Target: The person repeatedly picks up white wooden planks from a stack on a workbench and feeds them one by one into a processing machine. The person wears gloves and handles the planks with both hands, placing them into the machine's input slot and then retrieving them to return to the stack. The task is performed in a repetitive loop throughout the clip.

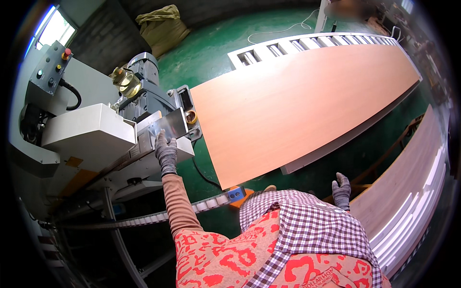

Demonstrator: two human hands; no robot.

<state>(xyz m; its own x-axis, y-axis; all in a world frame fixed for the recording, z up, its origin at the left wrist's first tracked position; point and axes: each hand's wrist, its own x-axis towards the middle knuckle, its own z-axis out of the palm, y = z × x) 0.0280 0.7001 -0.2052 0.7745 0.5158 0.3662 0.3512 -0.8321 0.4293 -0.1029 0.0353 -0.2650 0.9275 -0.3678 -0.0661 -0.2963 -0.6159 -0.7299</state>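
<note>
My left hand, in a grey knit glove, reaches out to the left and rests its fingers on the shiny metal plate of a white and grey machine. Whether it grips the plate or only touches it is unclear. My right hand, also gloved, hangs in the air with fingers apart, holding nothing, close to a stack of pale boards on my right. A long reddish-brown wood panel lies on a roller conveyor in front of me.
A grey electric motor sits on the machine, with a button box at far left. A roller track with an orange and blue end piece runs below the panel. Green floor and a sack lie beyond.
</note>
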